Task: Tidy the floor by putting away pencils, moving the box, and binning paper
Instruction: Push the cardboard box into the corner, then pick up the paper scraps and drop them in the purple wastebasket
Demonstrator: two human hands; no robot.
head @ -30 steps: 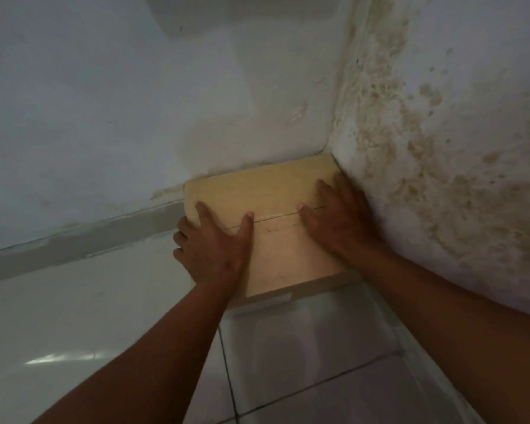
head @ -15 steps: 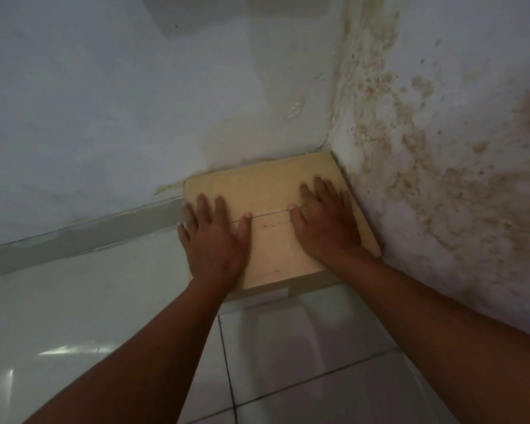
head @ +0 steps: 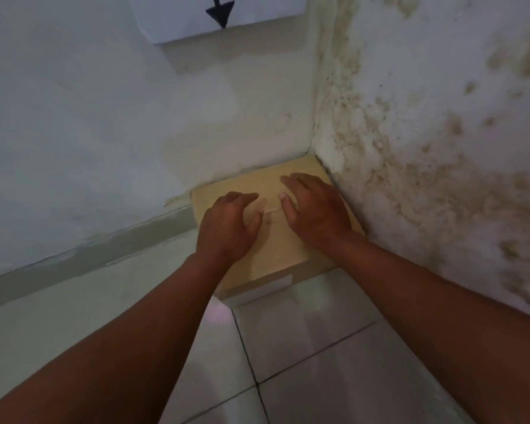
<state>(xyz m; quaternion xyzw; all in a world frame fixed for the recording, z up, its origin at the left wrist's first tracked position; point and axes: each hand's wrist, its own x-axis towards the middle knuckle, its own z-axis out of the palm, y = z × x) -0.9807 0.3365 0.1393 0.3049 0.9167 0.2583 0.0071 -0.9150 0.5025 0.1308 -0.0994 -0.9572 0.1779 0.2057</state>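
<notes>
Stained wall corner (head: 328,142), flat tan box (head: 276,240), left hand (head: 227,228), right hand (head: 315,209) loosely spread above.

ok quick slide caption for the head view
Both hands, left hand and right hand, over a closed cardboard box set in the wall corner.

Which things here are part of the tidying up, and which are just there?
Part of the job:
- cardboard box in the corner
- left hand and right hand over its top

Just there:
- white paper with a black arrow on the wall
- stained wall
- tiled floor
</notes>
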